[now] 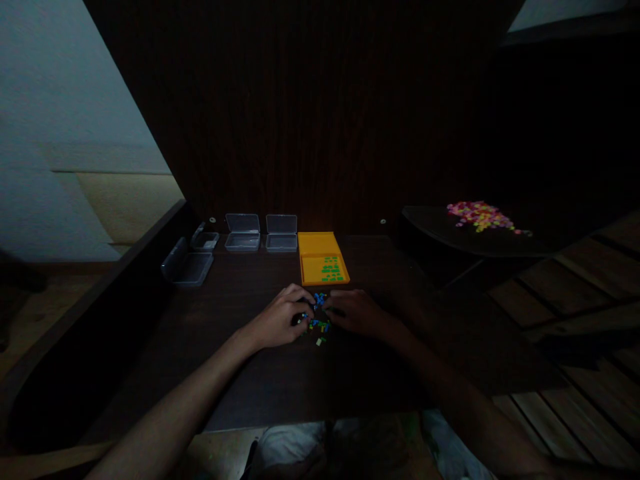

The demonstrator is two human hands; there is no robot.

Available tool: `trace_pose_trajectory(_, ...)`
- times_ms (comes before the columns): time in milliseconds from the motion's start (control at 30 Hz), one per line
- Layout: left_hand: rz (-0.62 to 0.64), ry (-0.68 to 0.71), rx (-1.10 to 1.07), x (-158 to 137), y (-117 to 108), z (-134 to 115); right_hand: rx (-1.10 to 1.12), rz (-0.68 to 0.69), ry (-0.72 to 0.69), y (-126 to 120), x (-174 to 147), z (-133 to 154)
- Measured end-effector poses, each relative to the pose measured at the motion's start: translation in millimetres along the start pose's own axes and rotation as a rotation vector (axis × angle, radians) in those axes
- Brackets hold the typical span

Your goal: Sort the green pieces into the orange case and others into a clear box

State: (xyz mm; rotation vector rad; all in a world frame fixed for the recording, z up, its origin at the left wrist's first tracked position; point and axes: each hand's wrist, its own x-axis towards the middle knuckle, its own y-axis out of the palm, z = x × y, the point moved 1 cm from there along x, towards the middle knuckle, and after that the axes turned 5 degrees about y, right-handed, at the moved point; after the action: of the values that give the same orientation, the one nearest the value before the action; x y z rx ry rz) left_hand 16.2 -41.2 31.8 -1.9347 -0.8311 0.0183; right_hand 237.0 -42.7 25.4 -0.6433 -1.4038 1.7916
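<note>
Small plastic pieces [321, 325], mostly blue and green with a few yellow and pale ones, lie in a loose pile on the dark tabletop [280, 387]. My left hand [286, 319] curls around the left side of this pile, thumb and fingers apart, its fingertips among the pieces. From the right, my right hand [354, 312] reaches to the pile's edge with bent, parted fingers. Neither hand shows a piece clearly gripped, and the dim light blurs the fingertips. Just beyond the hands is an open yellow case [306, 272], with several green pieces [331, 270] set out in rows inside.
Clear plastic boxes with raised lids stand along the back left, among them one box [243, 241], a second box [281, 242] and a larger box [193, 268]. At right, a heap of pink and yellow bits [483, 217] rests on a dark rounded shelf [430, 223]. A dark panel rises behind.
</note>
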Motion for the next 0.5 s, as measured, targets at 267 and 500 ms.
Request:
trace_pose_trajectory(267,-0.003,-0.003,0.008,0.3,1.2,0.6,0.015,-0.026,-0.026,1.2,-0.7,1.2)
trace_pose_trajectory(500,0.006,-0.015,-0.009,0.4,0.3,0.1,0.015,-0.01,-0.082,-0.2,-1.7,1.1)
